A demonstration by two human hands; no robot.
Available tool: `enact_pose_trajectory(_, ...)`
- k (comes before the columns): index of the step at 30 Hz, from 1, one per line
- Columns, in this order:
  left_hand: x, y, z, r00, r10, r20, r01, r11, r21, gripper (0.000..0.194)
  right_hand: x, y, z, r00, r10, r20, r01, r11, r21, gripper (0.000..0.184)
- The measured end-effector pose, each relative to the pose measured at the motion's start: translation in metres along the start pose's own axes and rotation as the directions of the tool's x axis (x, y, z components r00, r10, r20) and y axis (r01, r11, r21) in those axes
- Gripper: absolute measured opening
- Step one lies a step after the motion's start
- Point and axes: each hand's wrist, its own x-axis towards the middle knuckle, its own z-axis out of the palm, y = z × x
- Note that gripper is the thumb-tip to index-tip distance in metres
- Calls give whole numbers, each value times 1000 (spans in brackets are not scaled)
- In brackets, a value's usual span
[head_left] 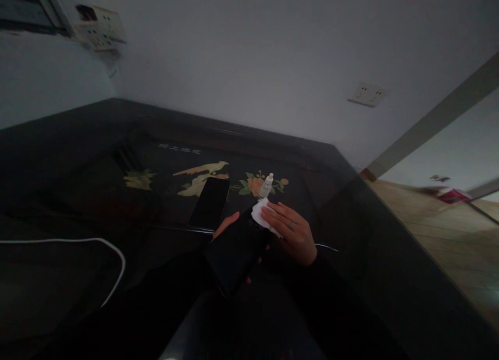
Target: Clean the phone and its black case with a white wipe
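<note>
**Handset Held in Left Hand; White Tissue Applied to Upper End by Right Hand**

The left hand (226, 225) held a black smartphone (236, 251) above the table, with the thumb at one long edge and the fingertips (248, 280) showing past the opposite edge. The right hand (294, 232), wearing a finger ring (291, 225), lay with its fingers extended and close together, pressing a white tissue (263, 217) against the upper end of the smartphone. A small white dropper bottle (266, 186) stood slightly tilted just beyond the tissue; its contact with the tissue could not be determined. A second black smartphone (209, 203) lay just left of the held unit, on a black lacquered table (234, 131) painted with a bird and flowers. A white cable (62, 241) ran across the table's left side. Two wall sockets (367, 94) were mounted beyond the table.
</note>
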Motion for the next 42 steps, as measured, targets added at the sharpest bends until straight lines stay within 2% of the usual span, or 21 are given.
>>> enact_pose_trajectory(3, 1, -2, 1, 994, -48, 99, 49, 999, -15, 77, 0, 0, 2, 1000, -9, 13, 9, 1000, -21, 38)
enact_pose_trajectory(5, 0, 1, -2, 979, -36, 201, 47, 998, -46, 75, -1, 0, 2, 1000, -18, 19, 18, 999, -30, 36)
enact_pose_trajectory(7, -3, 6, -4, 966, -12, 259, 29, 998, -61, 71, -2, 1, 2, 999, -26, 23, 26, 999, -26, 36)
enact_pose_trajectory(11, -7, 9, -4, 985, 21, 172, -14, 999, -43, 72, -1, 0, -1, 999, -30, -9, 30, 999, -17, 35)
enact_pose_trajectory(14, -4, 3, -1, 994, -20, 104, 25, 999, -45, 78, 2, -2, -1, 1000, -22, -16, 22, 999, -28, 35)
enact_pose_trajectory(17, -1, 1, -1, 994, -42, 104, 48, 997, -58, 76, 3, -2, 1, 1000, -17, 23, 18, 998, -53, 34)
enact_pose_trajectory(22, -3, 9, -8, 986, 15, 167, -7, 999, -46, 69, -2, 1, 4, 999, -16, 47, 18, 999, -50, 29)
enact_pose_trajectory(27, -6, 8, -8, 996, 44, 75, -41, 998, -38, 64, -2, 1, 2, 999, 8, 35, -7, 1000, -30, 23)
enact_pose_trajectory(30, -4, 4, -7, 998, 37, 52, -33, 998, -58, 64, 0, 0, 1, 1000, 4, 19, -3, 999, -41, 28)
enact_pose_trajectory(36, 13, -9, -17, 986, -33, 161, 44, 997, -65, 75, 2, -3, -1, 996, 1, -86, -4, 999, -40, 38)
enact_pose_trajectory(39, 21, -11, -25, 976, -40, 215, 55, 996, -64, 78, 1, -1, 0, 999, -10, -31, 9, 999, -40, 38)
enact_pose_trajectory(42, 20, -5, -25, 966, 10, 258, 7, 998, -66, 79, -1, 3, 1, 999, -32, 29, 33, 999, -35, 38)
